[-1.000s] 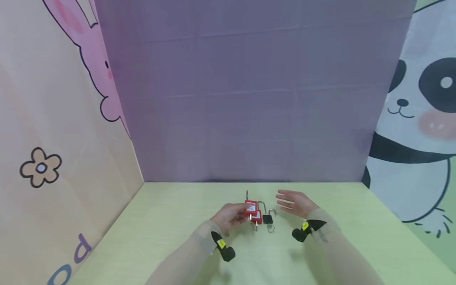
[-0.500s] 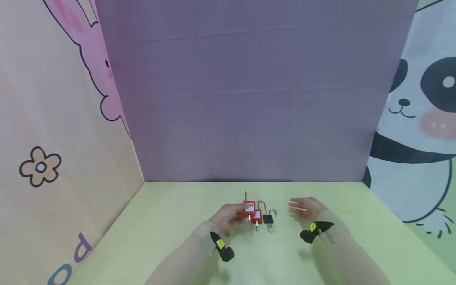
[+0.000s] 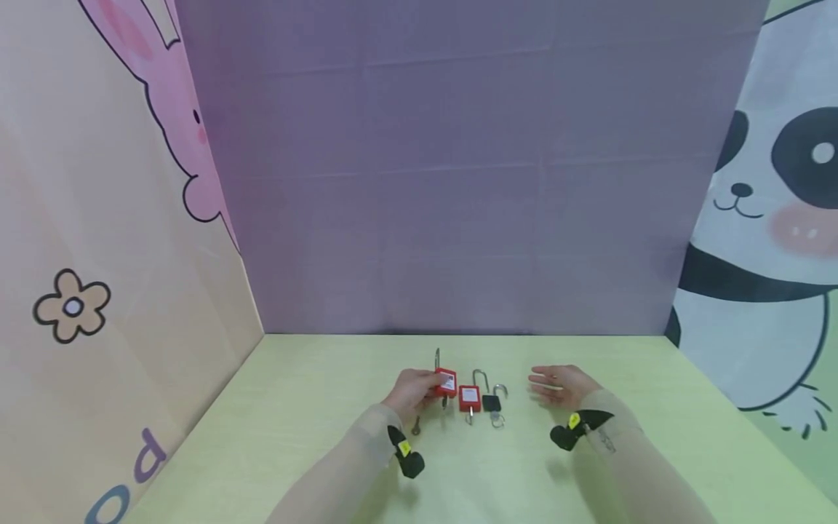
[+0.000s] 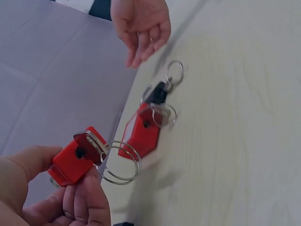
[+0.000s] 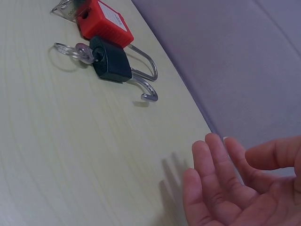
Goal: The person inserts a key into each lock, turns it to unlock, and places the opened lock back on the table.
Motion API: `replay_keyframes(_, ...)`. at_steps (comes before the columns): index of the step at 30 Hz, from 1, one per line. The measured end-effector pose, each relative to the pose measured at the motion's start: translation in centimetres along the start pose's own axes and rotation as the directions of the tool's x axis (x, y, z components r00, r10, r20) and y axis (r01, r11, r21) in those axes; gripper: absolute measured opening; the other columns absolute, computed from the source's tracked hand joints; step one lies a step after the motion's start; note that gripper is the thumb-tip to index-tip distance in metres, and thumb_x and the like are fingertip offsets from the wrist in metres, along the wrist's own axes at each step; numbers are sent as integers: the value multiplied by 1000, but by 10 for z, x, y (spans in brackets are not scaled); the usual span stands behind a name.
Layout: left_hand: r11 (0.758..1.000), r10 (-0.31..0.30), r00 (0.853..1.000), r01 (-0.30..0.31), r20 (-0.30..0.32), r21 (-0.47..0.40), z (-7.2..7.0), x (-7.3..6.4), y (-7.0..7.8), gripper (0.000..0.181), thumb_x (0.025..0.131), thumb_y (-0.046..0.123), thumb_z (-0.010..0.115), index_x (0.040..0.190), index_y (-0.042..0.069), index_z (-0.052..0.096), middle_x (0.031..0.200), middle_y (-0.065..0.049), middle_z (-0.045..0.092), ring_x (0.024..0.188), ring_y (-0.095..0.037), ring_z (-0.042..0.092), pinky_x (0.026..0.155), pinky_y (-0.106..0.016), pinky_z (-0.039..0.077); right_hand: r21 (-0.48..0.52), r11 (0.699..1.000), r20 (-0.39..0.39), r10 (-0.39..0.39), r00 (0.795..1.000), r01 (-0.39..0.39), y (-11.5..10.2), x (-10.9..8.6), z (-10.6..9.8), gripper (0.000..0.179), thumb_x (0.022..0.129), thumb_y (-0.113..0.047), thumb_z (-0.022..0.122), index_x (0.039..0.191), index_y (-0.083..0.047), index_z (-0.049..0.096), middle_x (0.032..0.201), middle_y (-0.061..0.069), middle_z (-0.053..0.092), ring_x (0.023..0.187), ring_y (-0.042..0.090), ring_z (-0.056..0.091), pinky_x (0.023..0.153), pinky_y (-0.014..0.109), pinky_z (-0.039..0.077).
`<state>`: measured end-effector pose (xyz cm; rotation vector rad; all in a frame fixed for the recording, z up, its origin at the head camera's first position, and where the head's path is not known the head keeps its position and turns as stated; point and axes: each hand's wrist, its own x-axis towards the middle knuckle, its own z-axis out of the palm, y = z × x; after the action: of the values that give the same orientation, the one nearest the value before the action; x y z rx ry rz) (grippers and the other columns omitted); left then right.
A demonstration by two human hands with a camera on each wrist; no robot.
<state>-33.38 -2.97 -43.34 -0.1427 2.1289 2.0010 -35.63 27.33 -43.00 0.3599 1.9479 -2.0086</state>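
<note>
My left hand (image 3: 409,391) pinches a red padlock (image 3: 447,383) between thumb and fingers, above the table. A key with a double ring (image 4: 123,162) sticks out of this padlock's bottom in the left wrist view. To its right a second red padlock (image 3: 469,397) lies on the table, its shackle raised and a key in it. Beside that one lies a black padlock (image 5: 112,59) with its shackle swung open and a ringed key (image 5: 84,53) in its base. My right hand (image 3: 561,386) hovers right of the padlocks, fingers relaxed, holding nothing.
The pale wood table (image 3: 314,378) ends at a purple-grey cloth backdrop (image 3: 458,182). Printed cloth walls stand at left and right. A small dark object (image 3: 416,426) shows by my left wrist; its kind is unclear.
My left hand has carried its red padlock leftward, away from the second red padlock it overlapped. The right hand drew back to the right, then stayed there.
</note>
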Motion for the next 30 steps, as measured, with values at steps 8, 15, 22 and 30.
replay_keyframes(8, 987, 50, 998, -46, -26, 155, -4, 6, -2, 34, 87, 16, 71, 112, -6, 65, 98, -12, 69, 76, -14, 63, 73, -29, 56, 4, 1000, -22, -2, 1000, 2, 0, 1, 2, 44, 104, -11, 33, 144, 7, 34, 140, 26, 48, 94, 18, 66, 87, 31, 53)
replay_keyframes(15, 953, 60, 996, -39, -59, 302, 2, 12, -3, 27, 85, 15, 73, 105, -3, 70, 87, -8, 68, 67, -14, 61, 60, -23, 51, 0, 1000, -58, 13, 998, -13, 0, 2, 3, 43, 104, -12, 35, 144, 5, 36, 143, 26, 45, 93, 18, 66, 87, 31, 52)
replay_keyframes(22, 905, 83, 993, -42, -80, 423, 7, 14, -4, 22, 82, 16, 76, 98, 0, 72, 82, -6, 66, 68, -15, 58, 57, -24, 45, -23, 1000, -80, 17, 997, -19, 1, 6, 2, 43, 105, -13, 34, 144, 5, 36, 142, 25, 47, 88, 16, 66, 80, 28, 53)
replay_keyframes(30, 860, 132, 986, -62, -104, 506, 11, 12, -2, 28, 80, 17, 78, 99, -2, 69, 88, -9, 65, 74, -16, 58, 61, -25, 47, -23, 1000, -69, 4, 998, -5, 3, 9, -2, 43, 104, -13, 34, 144, 5, 36, 143, 25, 45, 88, 16, 67, 81, 29, 53)
